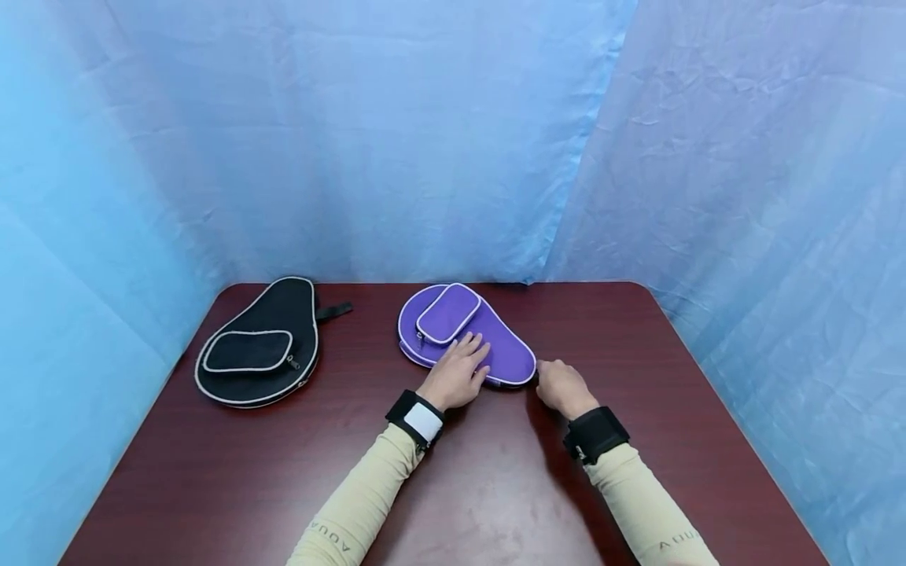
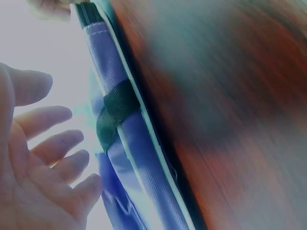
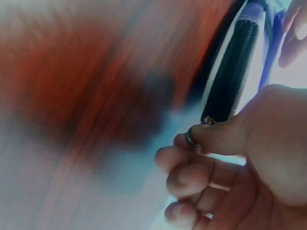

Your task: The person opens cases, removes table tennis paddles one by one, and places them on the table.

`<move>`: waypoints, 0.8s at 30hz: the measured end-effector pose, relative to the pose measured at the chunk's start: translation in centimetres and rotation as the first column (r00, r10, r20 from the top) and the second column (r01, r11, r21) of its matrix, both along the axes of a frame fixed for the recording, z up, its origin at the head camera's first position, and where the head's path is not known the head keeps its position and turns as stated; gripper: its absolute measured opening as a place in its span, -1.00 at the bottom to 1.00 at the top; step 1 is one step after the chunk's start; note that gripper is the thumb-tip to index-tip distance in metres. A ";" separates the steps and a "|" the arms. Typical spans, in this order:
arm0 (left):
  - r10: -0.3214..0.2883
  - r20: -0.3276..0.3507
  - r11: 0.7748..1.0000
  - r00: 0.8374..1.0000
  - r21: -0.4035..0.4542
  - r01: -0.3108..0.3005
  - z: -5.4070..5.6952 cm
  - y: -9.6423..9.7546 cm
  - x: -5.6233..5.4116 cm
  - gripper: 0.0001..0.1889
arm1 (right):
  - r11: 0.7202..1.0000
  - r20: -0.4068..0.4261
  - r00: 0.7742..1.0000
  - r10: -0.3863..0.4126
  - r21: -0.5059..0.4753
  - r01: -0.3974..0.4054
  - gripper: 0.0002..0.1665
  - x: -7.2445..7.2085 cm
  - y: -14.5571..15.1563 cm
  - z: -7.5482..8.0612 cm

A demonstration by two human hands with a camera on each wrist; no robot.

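Purple case (image 1: 506, 342) lying flat near the far edge of the table (image 1: 672, 472), its round end to the left and its narrow end to the right, nearer the person. The left hand (image 1: 456, 373) lies over the near side of the case, just beside the raised pocket (image 1: 449, 313); its 4 fingers are extended and slightly spread, with the case beneath the fingertips, though glare in the left wrist view makes firm contact hard to judge. The right hand (image 1: 564, 387) is at the narrow end, fingers curled, thumb and forefinger pinching the metal pull (image 3: 192, 136); the case extends leftward from these fingertips. The black zip (image 3: 232, 72) runs along the side wall, which also bears a black strap (image 2: 120, 103). Well apart on the left, 1 black case (image 1: 283, 314) lies pocket side up, narrow end away from the person. Blue curtains (image 1: 396, 141) surround the table.
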State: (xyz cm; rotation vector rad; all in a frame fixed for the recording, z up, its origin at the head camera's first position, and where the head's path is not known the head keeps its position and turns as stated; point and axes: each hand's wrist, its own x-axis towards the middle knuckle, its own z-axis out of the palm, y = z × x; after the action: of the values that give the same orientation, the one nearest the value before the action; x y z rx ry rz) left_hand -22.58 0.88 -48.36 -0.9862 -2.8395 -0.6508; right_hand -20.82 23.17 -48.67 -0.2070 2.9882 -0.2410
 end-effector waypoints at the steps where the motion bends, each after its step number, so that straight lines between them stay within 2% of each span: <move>1: -0.003 0.001 1.000 1.000 -0.006 0.003 0.0 0.2 0.0 -0.52 | 1.000 -0.003 1.000 0.003 -0.006 -0.003 -0.66 -0.2 0.1 -0.1; 5: -0.003 -0.010 1.000 1.000 -0.021 0.002 -0.1 0.7 -0.6 -0.52 | 1.000 -0.003 1.000 0.018 -0.021 -0.018 -0.65 -0.8 -0.4 -0.7; 9: 0.011 -0.011 0.999 1.000 -0.046 -0.012 -0.2 1.2 -1.6 -0.52 | 1.000 -0.040 0.999 0.022 -0.016 -0.023 -0.71 -1.1 -0.9 -0.7; 15: 0.038 -0.002 0.995 0.999 -0.087 -0.039 -0.6 1.0 -2.4 -0.52 | 0.999 -0.071 0.997 0.036 -0.013 -0.037 -0.78 -1.3 -1.7 -0.6; 24: 0.026 -0.027 0.993 0.999 -0.111 -0.029 -0.8 1.1 -2.8 -0.54 | 0.999 -0.009 1.000 0.008 -0.039 -0.008 -0.86 -0.2 -2.5 -0.1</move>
State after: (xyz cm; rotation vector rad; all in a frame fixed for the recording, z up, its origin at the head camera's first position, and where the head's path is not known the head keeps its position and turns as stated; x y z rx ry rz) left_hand -25.35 1.98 -49.20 -0.9619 -2.8885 -0.4783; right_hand -21.03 20.68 -48.73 -0.2249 2.9931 -0.2982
